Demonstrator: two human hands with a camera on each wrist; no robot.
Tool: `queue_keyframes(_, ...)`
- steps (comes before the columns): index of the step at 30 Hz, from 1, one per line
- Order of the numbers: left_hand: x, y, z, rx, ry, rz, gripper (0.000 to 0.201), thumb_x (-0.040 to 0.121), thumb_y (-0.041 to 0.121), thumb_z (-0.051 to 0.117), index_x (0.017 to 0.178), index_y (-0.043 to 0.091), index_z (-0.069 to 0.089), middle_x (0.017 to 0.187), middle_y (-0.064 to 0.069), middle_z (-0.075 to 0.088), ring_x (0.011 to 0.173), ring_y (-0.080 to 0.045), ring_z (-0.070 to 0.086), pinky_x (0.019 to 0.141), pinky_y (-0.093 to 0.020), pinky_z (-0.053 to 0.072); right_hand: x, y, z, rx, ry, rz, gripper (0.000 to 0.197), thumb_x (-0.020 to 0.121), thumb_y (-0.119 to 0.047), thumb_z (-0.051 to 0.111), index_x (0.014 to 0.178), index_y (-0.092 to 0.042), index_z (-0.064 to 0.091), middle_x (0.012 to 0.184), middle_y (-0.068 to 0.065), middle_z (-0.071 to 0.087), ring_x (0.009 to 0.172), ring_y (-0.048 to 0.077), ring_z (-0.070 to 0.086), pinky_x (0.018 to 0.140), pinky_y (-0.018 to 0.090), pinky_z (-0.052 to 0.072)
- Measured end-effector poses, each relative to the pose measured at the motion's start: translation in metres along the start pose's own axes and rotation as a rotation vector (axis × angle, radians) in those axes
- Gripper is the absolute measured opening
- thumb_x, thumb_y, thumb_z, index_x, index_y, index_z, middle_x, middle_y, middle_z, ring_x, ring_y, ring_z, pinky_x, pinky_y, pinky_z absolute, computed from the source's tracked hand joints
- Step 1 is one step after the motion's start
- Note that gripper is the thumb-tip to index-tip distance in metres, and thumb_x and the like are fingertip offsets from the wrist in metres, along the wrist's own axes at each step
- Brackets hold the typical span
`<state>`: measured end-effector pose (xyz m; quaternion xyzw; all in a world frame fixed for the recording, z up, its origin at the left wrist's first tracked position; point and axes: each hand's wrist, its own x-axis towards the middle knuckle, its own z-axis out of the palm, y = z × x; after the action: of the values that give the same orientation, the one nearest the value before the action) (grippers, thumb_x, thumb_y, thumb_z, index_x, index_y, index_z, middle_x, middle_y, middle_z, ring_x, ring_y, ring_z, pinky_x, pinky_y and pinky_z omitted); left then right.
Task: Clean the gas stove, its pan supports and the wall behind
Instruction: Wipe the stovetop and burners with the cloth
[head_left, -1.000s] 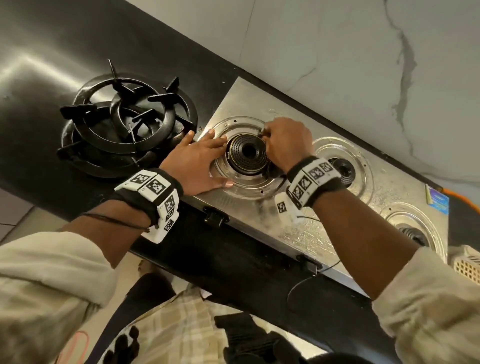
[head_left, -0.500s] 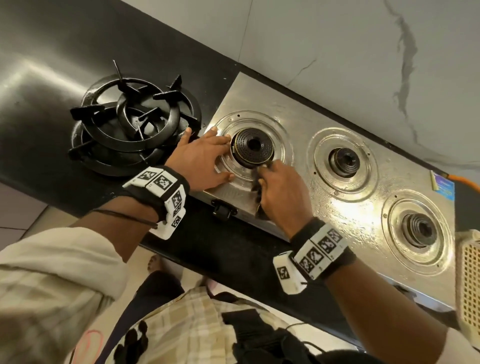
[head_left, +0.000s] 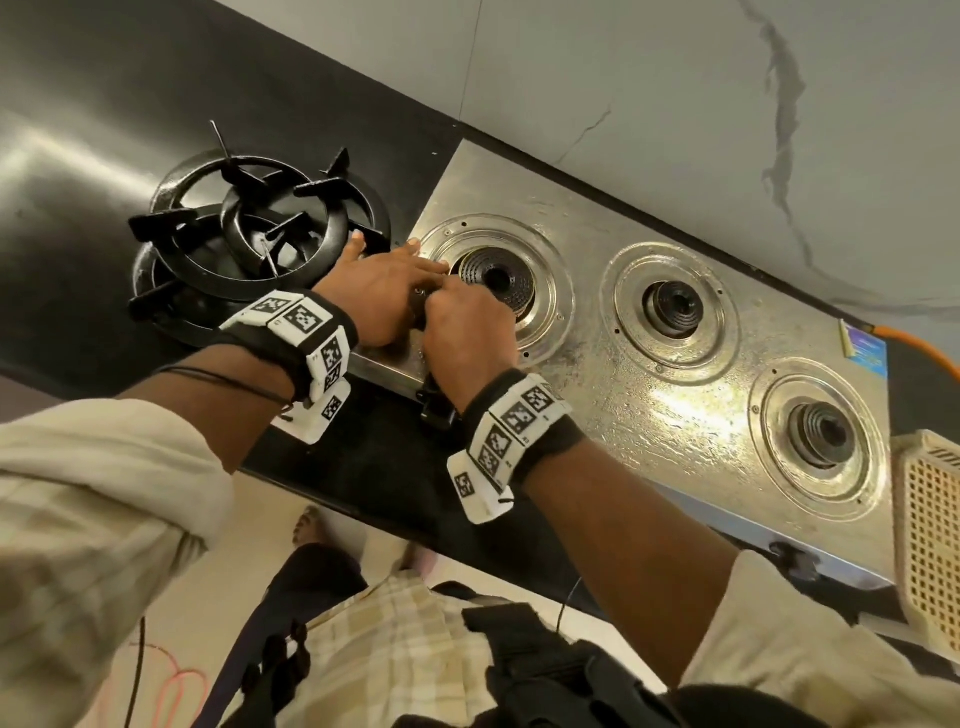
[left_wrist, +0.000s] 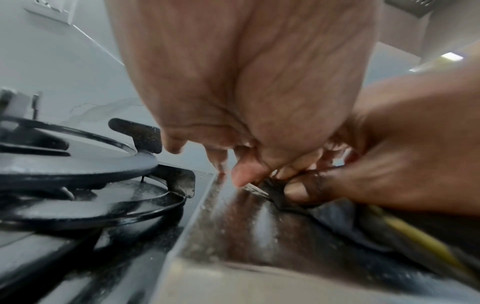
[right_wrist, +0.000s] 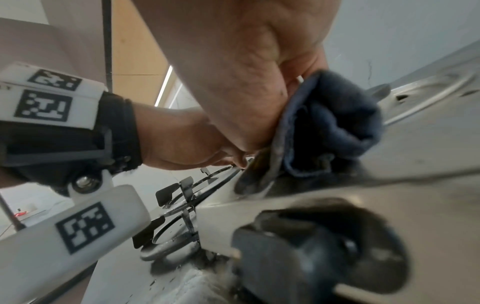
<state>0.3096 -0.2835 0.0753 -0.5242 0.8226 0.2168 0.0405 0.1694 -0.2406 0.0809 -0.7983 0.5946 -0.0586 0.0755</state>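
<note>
A steel three-burner gas stove (head_left: 649, 415) stands against the pale marble-look wall (head_left: 675, 104). Its black pan supports (head_left: 260, 234) lie stacked on the dark counter to its left. My left hand (head_left: 374, 296) rests with fingers extended on the stove's left corner, beside the left burner (head_left: 498, 280). My right hand (head_left: 462, 332) grips a dark blue-grey cloth (right_wrist: 335, 127) and presses it onto the steel just in front-left of that burner, touching my left hand. In the left wrist view the cloth (left_wrist: 337, 222) is bunched under my right thumb. The head view hides most of the cloth.
The middle burner (head_left: 672, 306) and right burner (head_left: 821, 431) stand bare. A black knob (head_left: 439, 410) sticks out of the stove front below my right wrist. A cream perforated basket (head_left: 930, 535) sits at the right edge, and an orange hose (head_left: 914, 343) runs behind it.
My right hand with the cloth has swept from behind the left burner round its front to its left front, up against my left hand. The left hand has stayed put.
</note>
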Motion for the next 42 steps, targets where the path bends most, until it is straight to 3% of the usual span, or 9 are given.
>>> queue_keyframes(4,-0.003,-0.001,-0.001,-0.036,0.003,-0.025,0.056,0.103,0.015,0.044,0.156,0.031,0.041,0.167,0.019,0.025,0.159,-0.012,0.006,0.123,-0.067,-0.006,-0.019,0.036,-0.008,0.041,-0.099,-0.035,0.025,0.107,-0.027,0.053,0.102,-0.013,0.074,0.093,-0.001,0.058,0.079,0.016,0.056,0.073,0.033,0.052)
queue_keyframes(10,-0.004,-0.003,0.006,-0.078,-0.017,-0.035,0.062,0.099,0.013,0.044,0.158,0.034,0.039,0.168,0.023,0.021,0.159,-0.011,0.002,0.123,-0.065,-0.007,-0.033,0.071,-0.025,-0.149,-0.157,-0.129,0.029,0.107,-0.031,0.048,0.11,-0.022,0.076,0.091,-0.007,0.055,0.074,0.011,0.048,0.054,0.022,0.024)
queue_keyframes(13,-0.003,-0.005,0.005,-0.16,-0.002,-0.004,0.057,0.102,0.01,0.043,0.156,0.027,0.043,0.168,0.017,0.025,0.159,-0.014,0.005,0.127,-0.055,0.004,-0.017,0.041,-0.02,-0.199,-0.16,-0.174,0.027,0.106,-0.025,0.048,0.103,-0.016,0.074,0.092,-0.001,0.06,0.074,0.015,0.05,0.064,0.028,0.033)
queue_keyframes(18,-0.001,-0.007,-0.002,-0.261,-0.021,0.013,0.055,0.105,0.008,0.047,0.156,0.028,0.043,0.168,0.009,0.029,0.159,-0.017,0.01,0.126,-0.039,0.008,0.008,0.006,-0.004,0.008,-0.039,-0.024,0.028,0.108,-0.021,0.049,0.104,-0.011,0.075,0.097,0.005,0.071,0.082,0.019,0.065,0.079,0.034,0.058)
queue_keyframes(23,0.003,-0.006,-0.005,-0.223,-0.029,0.007,0.051,0.105,0.012,0.046,0.154,0.025,0.047,0.167,0.014,0.028,0.159,-0.014,0.008,0.126,-0.036,0.004,-0.013,0.029,0.003,0.037,-0.032,-0.079,0.024,0.108,-0.024,0.051,0.105,-0.013,0.073,0.091,-0.003,0.058,0.073,0.011,0.052,0.068,0.026,0.044)
queue_keyframes(30,0.004,-0.005,-0.009,-0.192,-0.079,-0.002,0.053,0.104,0.014,0.047,0.156,0.025,0.044,0.168,0.017,0.024,0.159,-0.014,0.006,0.127,-0.039,0.005,-0.06,0.1,0.003,0.102,0.035,-0.107,0.035,0.106,-0.033,0.053,0.137,-0.027,0.068,0.117,-0.006,0.068,0.096,0.013,0.058,0.076,0.031,0.055)
queue_keyframes(36,0.01,-0.011,-0.009,-0.218,-0.102,-0.017,0.057,0.101,0.006,0.043,0.154,0.025,0.047,0.168,0.013,0.028,0.159,-0.016,0.01,0.13,-0.04,0.008,-0.04,0.038,0.021,0.103,0.071,-0.187,0.023,0.104,-0.022,0.063,0.125,-0.022,0.072,0.098,-0.003,0.069,0.075,0.016,0.058,0.065,0.036,0.057)
queue_keyframes(39,0.012,-0.01,-0.011,-0.169,-0.112,-0.003,0.053,0.105,0.006,0.042,0.155,0.022,0.046,0.168,0.003,0.029,0.158,-0.025,0.017,0.129,-0.042,0.015,-0.027,0.003,0.025,0.12,0.117,-0.204,0.01,0.098,-0.014,0.069,0.105,-0.017,0.077,0.094,0.002,0.07,0.074,0.021,0.06,0.061,0.039,0.057)
queue_keyframes(42,0.013,-0.009,-0.011,-0.154,-0.117,0.009,0.049,0.107,0.013,0.039,0.155,0.023,0.045,0.168,0.01,0.026,0.159,-0.018,0.009,0.128,-0.037,0.007,-0.033,0.003,0.026,0.125,0.104,-0.257,0.015,0.1,-0.018,0.068,0.112,-0.017,0.077,0.103,0.002,0.07,0.081,0.02,0.06,0.065,0.036,0.056)
